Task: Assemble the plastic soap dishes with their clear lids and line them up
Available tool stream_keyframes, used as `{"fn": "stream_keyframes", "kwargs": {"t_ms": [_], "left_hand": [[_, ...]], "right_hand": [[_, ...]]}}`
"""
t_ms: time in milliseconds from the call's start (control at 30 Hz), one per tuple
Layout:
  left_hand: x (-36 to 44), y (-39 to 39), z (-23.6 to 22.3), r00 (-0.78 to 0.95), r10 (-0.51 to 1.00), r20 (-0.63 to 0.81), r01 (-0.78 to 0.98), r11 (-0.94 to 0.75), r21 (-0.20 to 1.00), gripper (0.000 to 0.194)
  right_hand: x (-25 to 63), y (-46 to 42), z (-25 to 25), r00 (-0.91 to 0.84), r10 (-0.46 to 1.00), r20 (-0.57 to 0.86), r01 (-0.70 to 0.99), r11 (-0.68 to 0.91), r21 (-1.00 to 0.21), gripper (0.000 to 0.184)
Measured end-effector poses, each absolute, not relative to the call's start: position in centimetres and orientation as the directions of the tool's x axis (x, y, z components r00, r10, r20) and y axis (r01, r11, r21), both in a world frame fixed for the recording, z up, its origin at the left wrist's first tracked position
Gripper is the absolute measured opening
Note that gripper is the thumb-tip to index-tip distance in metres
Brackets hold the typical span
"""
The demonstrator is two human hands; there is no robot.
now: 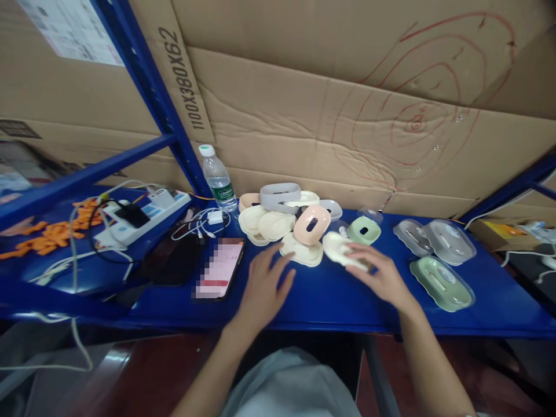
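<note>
My right hand [380, 273] grips a cream oval plastic piece [336, 246] by its right end, just above the blue table [313, 298]. Fingers spread, my left hand [267, 284] holds nothing; its fingertips are at the edge of a flat cream plate [302, 252], and I cannot tell if they touch. Behind it lies a pile of more cream plates [275, 226], a pink oval tray [311, 226] with a dark slot, and a grey oval frame [280, 197]. A green slotted tray [364, 230] sits right of the pile.
To the right stand a green soap box [441, 284] and grey soap boxes [452, 240] with clear lids. On the left are a phone [219, 269], a water bottle [219, 182], a charger with white cable [215, 217], a power strip [143, 220] and orange pieces [56, 234]. Cardboard [278, 110] backs the table.
</note>
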State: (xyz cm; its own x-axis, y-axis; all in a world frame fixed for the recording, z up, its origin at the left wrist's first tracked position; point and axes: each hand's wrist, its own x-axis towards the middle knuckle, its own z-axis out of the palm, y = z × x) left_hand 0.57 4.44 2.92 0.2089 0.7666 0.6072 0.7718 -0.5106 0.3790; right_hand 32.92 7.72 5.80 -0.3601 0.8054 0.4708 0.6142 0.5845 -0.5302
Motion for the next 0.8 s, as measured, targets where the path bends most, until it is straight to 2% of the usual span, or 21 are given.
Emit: {"fn": "stream_keyframes", "kwargs": {"t_ms": [100, 200, 333, 433, 500, 533, 600, 667, 800], "left_hand": [[3.5, 1.4, 0.6, 0.332, 0.776, 0.536, 0.743, -0.565, 0.358, 0.033], [4.5, 0.7, -0.3, 0.432, 0.753, 0.496, 0.72, -0.619, 0.313, 0.03], [3.9, 1.0, -0.6, 0.354, 0.766, 0.536, 0.71, -0.593, 0.38, 0.024], [3.7, 0.9, -0.9, 0.286, 0.768, 0.573, 0.69, -0.58, 0.433, 0.021], [3.9, 0.9, -0.9, 0.253, 0.763, 0.595, 0.683, -0.576, 0.448, 0.019], [4.1, 1.0, -0.9, 0.248, 0.759, 0.602, 0.68, -0.579, 0.45, 0.018], [4.2, 1.2, -0.7, 0.263, 0.756, 0.599, 0.669, -0.59, 0.452, 0.017], [4.2, 1.2, -0.4, 0.292, 0.76, 0.581, 0.656, -0.601, 0.457, 0.018], [4.7, 0.4, 0.3, 0.377, 0.768, 0.518, 0.616, -0.625, 0.479, 0.025]], "right_hand": [[33.3, 13.9, 6.5, -0.254, 0.78, 0.572, 0.734, 0.541, -0.411, 0.04], [32.9, 19.0, 7.1, -0.293, 0.781, 0.551, 0.763, 0.539, -0.358, 0.048], [35.0, 18.0, 7.0, -0.221, 0.785, 0.579, 0.829, 0.464, -0.312, 0.047], [39.9, 11.4, 5.0, -0.047, 0.769, 0.638, 0.919, 0.284, -0.275, 0.053], [43.6, 6.3, 3.0, 0.141, 0.712, 0.688, 0.983, -0.021, -0.18, 0.06], [45.2, 3.9, 2.1, 0.197, 0.706, 0.68, 0.98, -0.144, -0.134, 0.067], [47.5, 0.1, 0.6, 0.226, 0.757, 0.613, 0.969, -0.239, -0.061, 0.072], [48.2, -2.2, -0.2, 0.174, 0.816, 0.551, 0.983, -0.18, -0.044, 0.067], [44.0, -3.9, 0.1, -0.073, 0.866, 0.495, 0.977, 0.162, -0.138, 0.052]]}}
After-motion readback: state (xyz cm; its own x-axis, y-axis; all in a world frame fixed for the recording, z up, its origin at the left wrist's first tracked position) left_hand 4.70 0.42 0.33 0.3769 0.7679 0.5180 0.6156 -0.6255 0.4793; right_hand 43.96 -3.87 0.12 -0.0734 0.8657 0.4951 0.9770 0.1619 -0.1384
